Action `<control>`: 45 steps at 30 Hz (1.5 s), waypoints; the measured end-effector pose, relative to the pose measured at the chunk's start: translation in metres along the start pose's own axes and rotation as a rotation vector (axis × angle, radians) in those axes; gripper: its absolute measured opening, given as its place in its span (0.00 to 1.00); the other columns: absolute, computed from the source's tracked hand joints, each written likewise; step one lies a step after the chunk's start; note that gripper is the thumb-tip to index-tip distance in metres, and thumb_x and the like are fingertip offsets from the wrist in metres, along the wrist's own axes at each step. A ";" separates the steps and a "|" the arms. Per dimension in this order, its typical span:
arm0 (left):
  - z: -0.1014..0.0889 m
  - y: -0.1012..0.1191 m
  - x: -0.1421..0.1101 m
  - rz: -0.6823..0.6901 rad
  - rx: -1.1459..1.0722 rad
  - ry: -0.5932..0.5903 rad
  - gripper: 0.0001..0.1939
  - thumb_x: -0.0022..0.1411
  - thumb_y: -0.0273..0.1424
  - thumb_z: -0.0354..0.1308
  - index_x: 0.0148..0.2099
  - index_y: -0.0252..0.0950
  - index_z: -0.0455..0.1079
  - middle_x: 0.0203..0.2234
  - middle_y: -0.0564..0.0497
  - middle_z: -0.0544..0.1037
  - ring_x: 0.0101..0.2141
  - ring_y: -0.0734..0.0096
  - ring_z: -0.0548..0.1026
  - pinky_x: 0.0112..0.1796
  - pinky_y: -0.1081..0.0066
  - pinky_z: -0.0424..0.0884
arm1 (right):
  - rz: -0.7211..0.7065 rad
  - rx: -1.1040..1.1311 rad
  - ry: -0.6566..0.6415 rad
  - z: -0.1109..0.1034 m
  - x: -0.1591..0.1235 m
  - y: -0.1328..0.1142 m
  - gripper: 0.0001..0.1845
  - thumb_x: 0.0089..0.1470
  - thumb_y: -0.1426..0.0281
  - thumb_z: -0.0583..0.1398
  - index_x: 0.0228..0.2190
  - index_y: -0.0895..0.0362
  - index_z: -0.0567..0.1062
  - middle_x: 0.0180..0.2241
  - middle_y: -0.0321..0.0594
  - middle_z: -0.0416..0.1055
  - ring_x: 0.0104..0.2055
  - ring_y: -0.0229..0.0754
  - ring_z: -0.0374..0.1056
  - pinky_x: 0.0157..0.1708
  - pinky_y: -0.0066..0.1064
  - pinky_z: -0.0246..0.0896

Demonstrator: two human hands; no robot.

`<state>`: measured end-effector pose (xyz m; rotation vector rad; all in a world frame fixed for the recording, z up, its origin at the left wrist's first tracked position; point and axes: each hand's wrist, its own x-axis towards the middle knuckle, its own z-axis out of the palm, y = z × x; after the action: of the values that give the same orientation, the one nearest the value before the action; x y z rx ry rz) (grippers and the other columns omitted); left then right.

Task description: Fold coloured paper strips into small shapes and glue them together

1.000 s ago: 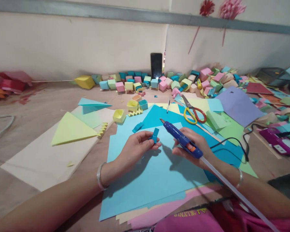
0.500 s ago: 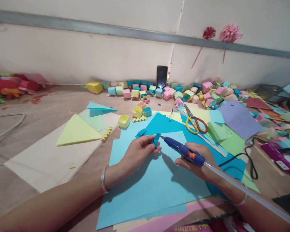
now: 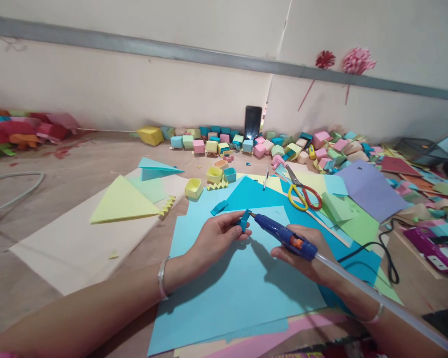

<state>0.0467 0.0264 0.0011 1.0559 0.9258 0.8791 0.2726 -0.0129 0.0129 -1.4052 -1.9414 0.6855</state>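
Between thumb and fingers, my left hand [image 3: 220, 236] pinches a small folded blue paper strip [image 3: 244, 221]. My right hand [image 3: 308, 248] is wrapped round a dark blue hot glue gun [image 3: 283, 233], with a long clear glue stick [image 3: 381, 298] sticking out of its back. The gun's nozzle is at the upper end of the strip; whether it touches cannot be told. Under both hands lie light blue paper sheets [image 3: 216, 308]. Another folded blue strip [image 3: 219, 207] rests just beyond my left hand, on the paper.
Scissors [image 3: 302, 191] with yellow and red handles lie beyond my right hand. Small open paper boxes [image 3: 193, 188] and a zigzag yellow strip [image 3: 167, 205] sit ahead. Several paper cubes line the wall around a propped phone [image 3: 253, 123]. A black cord [image 3: 386, 253] runs at right.
The glue gun's nozzle has come from above and apart to the upper end of the blue strip. The view has tilted up and shifted a little left.
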 end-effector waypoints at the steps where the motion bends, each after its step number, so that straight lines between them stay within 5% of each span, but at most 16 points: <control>1: 0.000 0.000 0.000 0.002 0.000 -0.002 0.21 0.56 0.31 0.64 0.52 0.33 0.74 0.39 0.44 0.80 0.38 0.65 0.79 0.44 0.59 0.76 | 0.000 0.003 0.001 0.000 0.000 0.000 0.27 0.49 0.50 0.65 0.17 0.54 0.60 0.19 0.34 0.60 0.20 0.35 0.56 0.20 0.29 0.48; 32: 0.000 0.003 -0.001 -0.012 0.040 -0.056 0.19 0.58 0.31 0.62 0.52 0.33 0.74 0.38 0.44 0.80 0.37 0.66 0.79 0.41 0.63 0.77 | -0.020 -0.014 0.001 0.004 0.000 -0.001 0.26 0.50 0.54 0.64 0.16 0.54 0.58 0.18 0.34 0.60 0.20 0.35 0.57 0.21 0.29 0.49; 45: -0.004 -0.001 0.002 -0.013 -0.049 0.044 0.25 0.54 0.33 0.66 0.53 0.31 0.71 0.40 0.44 0.80 0.37 0.64 0.81 0.43 0.61 0.77 | -0.050 -0.062 0.035 0.003 -0.001 0.004 0.25 0.51 0.56 0.64 0.17 0.54 0.58 0.19 0.32 0.58 0.21 0.34 0.55 0.21 0.28 0.47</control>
<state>0.0437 0.0290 -0.0012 0.9910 0.9426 0.9133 0.2731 -0.0125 0.0085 -1.3912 -1.9789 0.5785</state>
